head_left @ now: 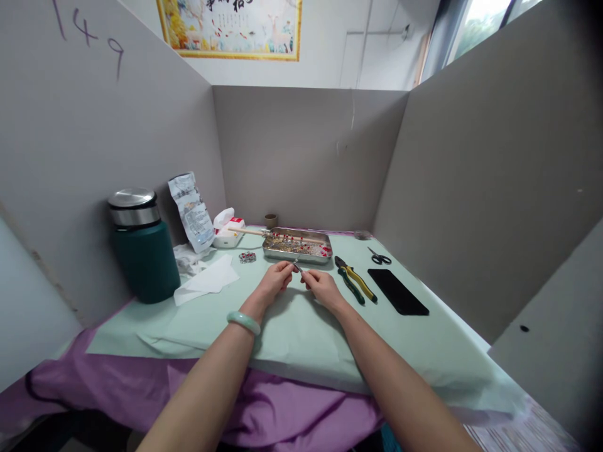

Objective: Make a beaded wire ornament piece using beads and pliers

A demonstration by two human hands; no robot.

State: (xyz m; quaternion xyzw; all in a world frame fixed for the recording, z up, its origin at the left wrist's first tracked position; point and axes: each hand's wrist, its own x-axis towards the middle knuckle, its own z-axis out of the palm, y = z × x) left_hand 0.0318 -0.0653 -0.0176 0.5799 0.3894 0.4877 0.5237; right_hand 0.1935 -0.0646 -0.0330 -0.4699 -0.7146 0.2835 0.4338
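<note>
My left hand, with a pale green bangle at its wrist, pinches one end of a small thin dark item. On the other end of that item, my right hand is closed, its thumb and index finger together. The item is too small to identify. Just behind both hands lies a metal tray with red and gold-coloured small pieces and a wooden stick across its left rim. A small cluster of red and silver beads rests left of the tray.
Right of my hands lie pliers, scissors and a black phone-like slab. At the left stand a green flask, a foil pouch and a tissue pack, near white paper. Grey partitions enclose the table.
</note>
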